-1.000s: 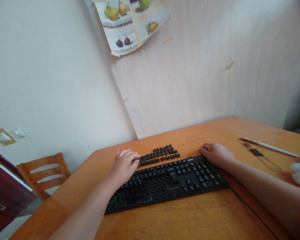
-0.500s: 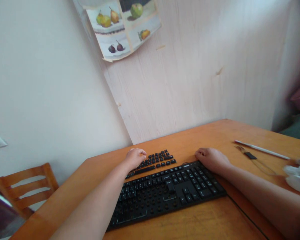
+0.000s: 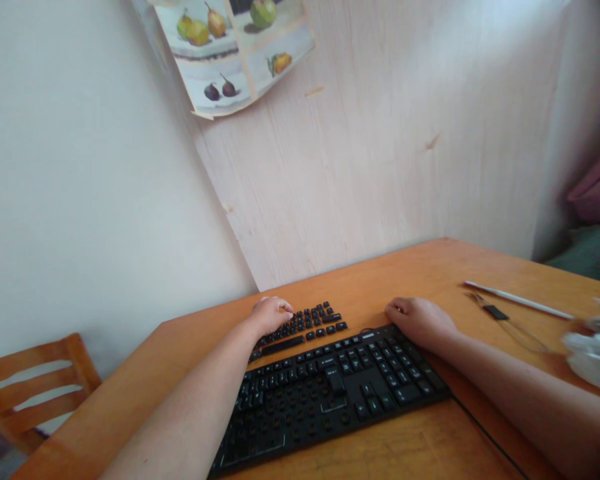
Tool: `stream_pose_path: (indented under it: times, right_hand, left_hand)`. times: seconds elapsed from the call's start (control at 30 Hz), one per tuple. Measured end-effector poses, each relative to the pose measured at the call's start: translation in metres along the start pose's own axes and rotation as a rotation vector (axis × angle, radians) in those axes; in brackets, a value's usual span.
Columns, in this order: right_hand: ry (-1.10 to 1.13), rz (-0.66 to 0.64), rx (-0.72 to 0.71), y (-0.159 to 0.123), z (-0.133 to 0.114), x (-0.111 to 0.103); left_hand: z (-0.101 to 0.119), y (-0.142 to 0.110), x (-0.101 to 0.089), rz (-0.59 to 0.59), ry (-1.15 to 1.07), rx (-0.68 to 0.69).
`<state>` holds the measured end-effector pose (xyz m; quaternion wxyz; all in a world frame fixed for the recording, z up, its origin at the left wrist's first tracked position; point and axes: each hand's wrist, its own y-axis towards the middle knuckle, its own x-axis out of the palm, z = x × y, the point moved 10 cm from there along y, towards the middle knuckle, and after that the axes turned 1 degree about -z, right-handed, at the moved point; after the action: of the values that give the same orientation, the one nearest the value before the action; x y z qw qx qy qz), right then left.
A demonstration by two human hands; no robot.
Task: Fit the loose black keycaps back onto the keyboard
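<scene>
A black keyboard (image 3: 325, 393) lies at a slant on the wooden table, its lower left part stripped of keycaps. Behind it, loose black keycaps (image 3: 313, 320) stand in rows, a long space bar cap (image 3: 283, 345) among them. My left hand (image 3: 273, 315) reaches over the left end of these rows, thumb and fingers drawn together in a pinch. Whatever is between its fingertips is too small to make out. Resting by the keyboard's far right corner, my right hand (image 3: 420, 320) has its fingers curled in, and nothing shows in it.
To the right lie a wire keycap puller with a black handle (image 3: 495, 312) and a white stick (image 3: 517, 300). A crumpled clear plastic bag (image 3: 593, 353) sits at the right edge. The keyboard cable (image 3: 485, 430) runs toward me. A wooden chair (image 3: 40, 380) stands at left.
The view has shifted slightly to the right. My left hand's fingers have come a little closer together over the keycaps. My right hand stays by the keyboard corner.
</scene>
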<state>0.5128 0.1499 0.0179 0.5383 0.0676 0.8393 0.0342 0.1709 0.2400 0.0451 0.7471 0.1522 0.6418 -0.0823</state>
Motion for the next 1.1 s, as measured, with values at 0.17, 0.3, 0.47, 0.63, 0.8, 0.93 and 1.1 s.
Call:
stream_pose_path:
  times: [0.17, 0.3, 0.47, 0.63, 0.8, 0.93, 1.1]
  right_hand:
    - [0.013, 0.009, 0.002, -0.0009, -0.0003, -0.0012]
    - [0.016, 0.005, 0.009, -0.0024, -0.0002, -0.0022]
    - [0.005, 0.003, 0.007, -0.0021, -0.001, -0.0026]
    - [0.008, 0.003, 0.008, -0.0011, -0.0007, -0.0012]
    - [-0.002, 0.011, 0.008, -0.0016, -0.001, -0.002]
    - [-0.007, 0.013, 0.01, -0.0017, -0.0014, -0.0026]
    - [0.004, -0.001, 0.024, -0.0036, -0.0016, -0.0038]
  left_hand:
    - [0.0037, 0.0021, 0.0008, -0.029, 0.016, -0.015]
    - [0.0041, 0.0031, 0.001, -0.041, 0.028, -0.027]
    - [0.0041, 0.0041, 0.001, -0.049, 0.038, -0.028]
    - [0.0021, 0.006, 0.0023, -0.052, 0.044, -0.018]
    - [0.0001, 0.0068, 0.0035, -0.054, 0.037, -0.011]
    - [0.0006, 0.0062, 0.0032, -0.049, 0.033, 0.0]
    - [0.0019, 0.005, 0.0019, -0.032, 0.033, -0.01]
